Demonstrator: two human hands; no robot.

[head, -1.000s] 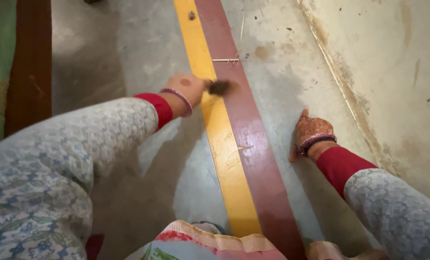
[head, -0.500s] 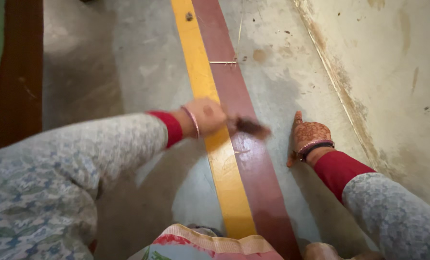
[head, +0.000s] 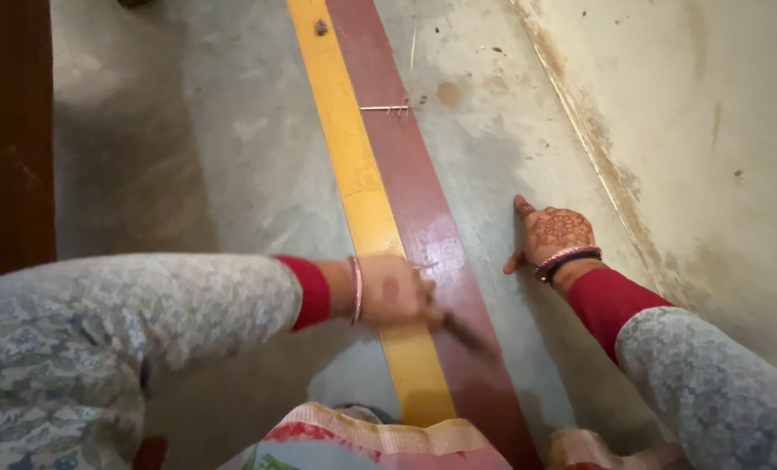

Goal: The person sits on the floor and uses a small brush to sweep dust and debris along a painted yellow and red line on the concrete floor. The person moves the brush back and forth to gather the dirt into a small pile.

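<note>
Dark, blurred brush tip (head: 463, 329) sticks out past the fingers of the left hand (head: 397, 292), which are curled tight around its handle; tip sits on the maroon stripe (head: 423, 209), just right of the hand and pointing toward the lower right. Bristle detail too smeared to read. Hand itself lies over the yellow stripe (head: 345, 130), a thin bangle on the wrist, red cuff under a grey patterned sleeve.

Right hand (head: 552, 235) is flat on the grey concrete floor (head: 232, 148), fingers stretched out and close together, holding nothing, henna pattern on the back, bangles at the wrist. It's just right of the maroon stripe, near the brush tip but not touching it.

Stripes are smooth, glossy, straight-edged, running side by side up the frame. Concrete is rough and stained; small twigs (head: 386, 108) lie across the stripes farther up. Pale scuffed wall (head: 710, 104) bounds the right side; dark brown band (head: 10, 148) at the left edge. Open floor between them.
</note>
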